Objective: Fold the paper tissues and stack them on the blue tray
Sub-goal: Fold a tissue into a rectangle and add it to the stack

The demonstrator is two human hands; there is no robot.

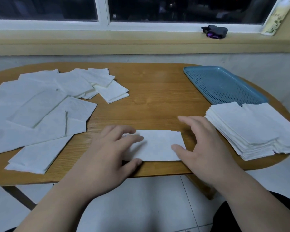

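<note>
Two hands work one tissue [157,146] at the tabletop's [149,101] near edge. The left hand [110,148] lies flat, fingers pressing its left half; the right hand [203,139] is spread, thumb on its right end. Just right sits a thick folded stack [251,129], at the blue tray's [224,84] near end; whether on it, can't tell. Left and farther back, many loose tissues [37,111] wait. Roughly halfway, I'd judge.

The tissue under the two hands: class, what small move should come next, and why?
Probably fold the tissue in half once more, end to end. It lies as a long strip, the left hand pressing its left end and the right hand with its thumb on the right end, while the pieces in the stack on the blue tray look squarer.
</note>
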